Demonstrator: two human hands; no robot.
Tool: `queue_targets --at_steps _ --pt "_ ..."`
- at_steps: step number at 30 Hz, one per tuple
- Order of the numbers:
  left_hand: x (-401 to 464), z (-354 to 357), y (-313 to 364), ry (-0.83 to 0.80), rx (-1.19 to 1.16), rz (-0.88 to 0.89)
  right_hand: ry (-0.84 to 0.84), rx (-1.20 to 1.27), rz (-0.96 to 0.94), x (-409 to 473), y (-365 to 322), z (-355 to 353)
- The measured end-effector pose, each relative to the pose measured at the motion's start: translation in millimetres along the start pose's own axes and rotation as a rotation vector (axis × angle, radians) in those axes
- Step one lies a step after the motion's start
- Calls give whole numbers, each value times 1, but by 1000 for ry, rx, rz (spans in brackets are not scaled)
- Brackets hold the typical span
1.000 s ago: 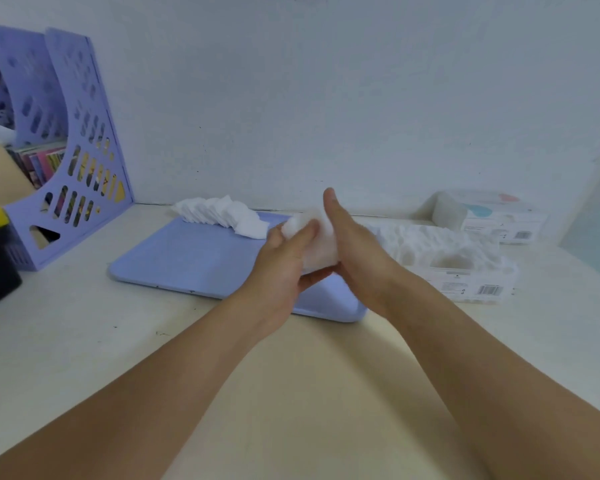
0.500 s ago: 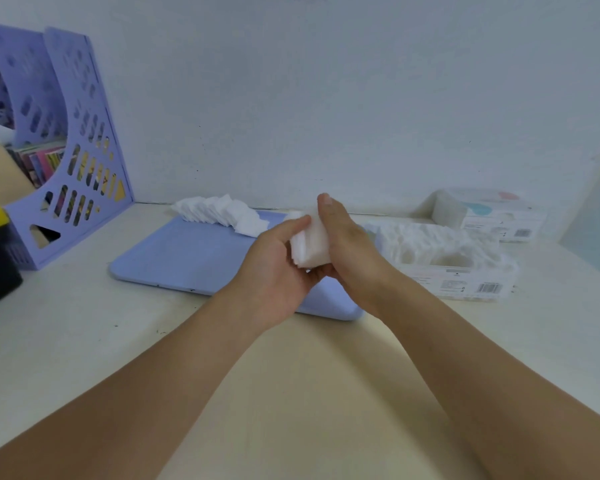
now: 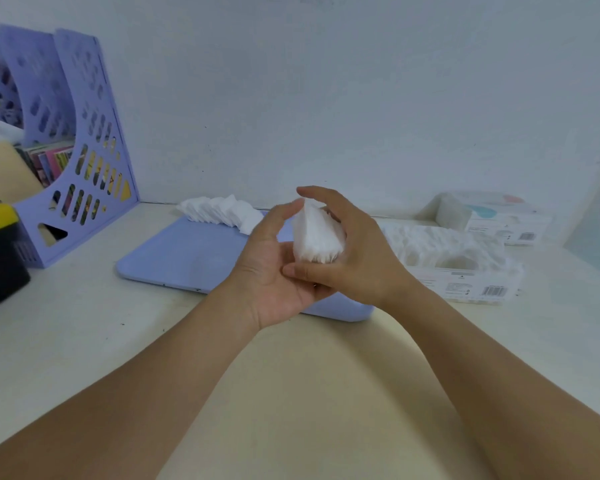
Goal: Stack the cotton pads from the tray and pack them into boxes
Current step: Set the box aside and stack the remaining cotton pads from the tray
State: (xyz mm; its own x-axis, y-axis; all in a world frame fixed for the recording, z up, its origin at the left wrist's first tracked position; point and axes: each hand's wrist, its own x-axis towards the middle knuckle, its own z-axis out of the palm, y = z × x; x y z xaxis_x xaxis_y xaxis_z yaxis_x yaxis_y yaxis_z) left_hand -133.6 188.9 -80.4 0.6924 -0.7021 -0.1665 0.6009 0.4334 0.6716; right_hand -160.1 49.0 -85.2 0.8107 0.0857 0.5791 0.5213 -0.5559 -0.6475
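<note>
Both hands meet above the near right corner of the flat lilac plastic tray point(image 3: 187, 251), with a thick stack of white square cotton pads point(image 3: 317, 239) held between them. The left hand point(image 3: 274, 271) lies palm up beneath the stack, its thumb raised against the stack's left face. The right hand point(image 3: 357, 251) curls over the stack from the right, fingers point(image 3: 321, 195) arched across the top and thumb pressed along the bottom edge. A fanned row of loose white cotton pads point(image 3: 222, 211) rests at the tray's far edge. On the pale counter point(image 3: 309, 375) to the right stands an open white cardboard box point(image 3: 465, 275) crammed with pads, and behind it a second white box point(image 3: 492, 216).
</note>
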Motion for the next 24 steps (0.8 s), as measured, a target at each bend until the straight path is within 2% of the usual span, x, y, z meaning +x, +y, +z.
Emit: queue_targets --at_steps 3,5,8,11,14,18,24 --pt "3 -1 -3 78 107 30 -121 30 54 0 2 -2" --pt "4 -5 -3 112 88 40 -168 107 92 1 4 -4" --pt "3 -10 2 75 7 26 -143 233 120 4 7 -10" --pt "3 -9 2 11 46 45 -64 282 114 5 10 -10" --pt "6 -9 1 46 61 72 -24 243 85 5 11 -8" --pt "6 -7 1 135 132 21 -162 160 95 3 11 -4" --pt "3 -7 2 59 156 -14 -47 148 70 3 13 -3"
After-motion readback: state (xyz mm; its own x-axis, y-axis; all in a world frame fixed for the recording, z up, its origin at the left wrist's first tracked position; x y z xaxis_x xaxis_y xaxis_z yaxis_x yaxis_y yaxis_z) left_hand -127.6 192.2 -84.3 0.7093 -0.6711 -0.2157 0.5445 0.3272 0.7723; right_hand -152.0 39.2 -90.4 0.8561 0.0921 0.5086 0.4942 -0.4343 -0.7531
